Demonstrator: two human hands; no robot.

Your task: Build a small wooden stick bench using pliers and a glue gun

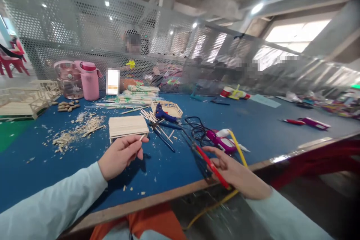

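My left hand (123,154) is closed, pinching a short thin wooden stick (142,137) between thumb and fingers. It is just in front of a small slatted wooden platform (128,125) on the blue table. My right hand (229,168) grips red-handled pliers (212,167) near the table's front edge, their slim dark jaws pointing away to the left. A second pair of pliers with dark blue handles (164,140) lies between the hands. Behind it rest a blue glue gun (164,113) and a wooden tray-like frame (174,109). Beyond my right fingers lies a purple-and-white glue gun (222,141).
Wood scraps (78,131), peanuts (67,105) and a pink bottle (90,82) are on the left. Bundled sticks (137,95) lie at the back, before a perforated metal screen (92,26). A yellow cord (239,150) crosses the front edge. A person sits behind the screen.
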